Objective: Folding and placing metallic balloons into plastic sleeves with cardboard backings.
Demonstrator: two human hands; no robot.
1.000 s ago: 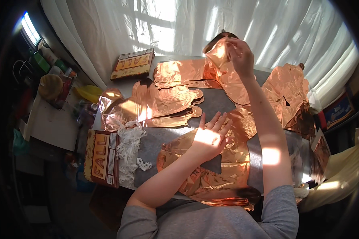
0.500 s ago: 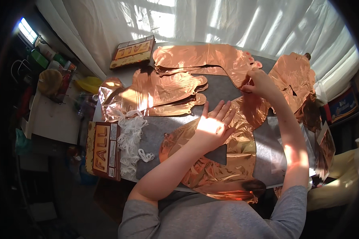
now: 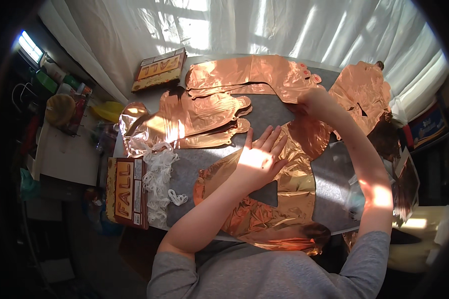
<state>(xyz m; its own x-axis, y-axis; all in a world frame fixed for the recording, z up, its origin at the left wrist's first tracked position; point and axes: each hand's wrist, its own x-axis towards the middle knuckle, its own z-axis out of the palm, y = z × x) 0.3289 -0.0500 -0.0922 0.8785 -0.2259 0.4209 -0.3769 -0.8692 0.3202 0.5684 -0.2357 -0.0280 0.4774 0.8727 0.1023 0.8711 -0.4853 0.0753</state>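
A flat copper-coloured foil letter balloon point(image 3: 297, 187) lies in front of me on the grey table, with a triangular opening in its middle. My left hand point(image 3: 258, 158) rests on it, palm down with fingers spread. Beyond its far end, my right hand point(image 3: 318, 105) is closed, fingers curled down at the near edge of another foil balloon point(image 3: 264, 70). What those fingers hold, if anything, is hidden. More folded foil balloons point(image 3: 199, 114) lie to the left, and a further foil balloon point(image 3: 360, 89) is at the far right.
White string point(image 3: 158, 184) lies in a tangled heap on the left, beside a printed package point(image 3: 127, 192). A similar package point(image 3: 159, 70) stands at the back left, near white curtains point(image 3: 284, 30). Clear plastic point(image 3: 355, 197) lies under my right forearm. A cluttered shelf point(image 3: 67, 144) is at the left.
My right hand has shifted slightly left and turned, its fingers now curled down out of sight. My left hand stays flat on the balloon. The whole view has shifted a little.
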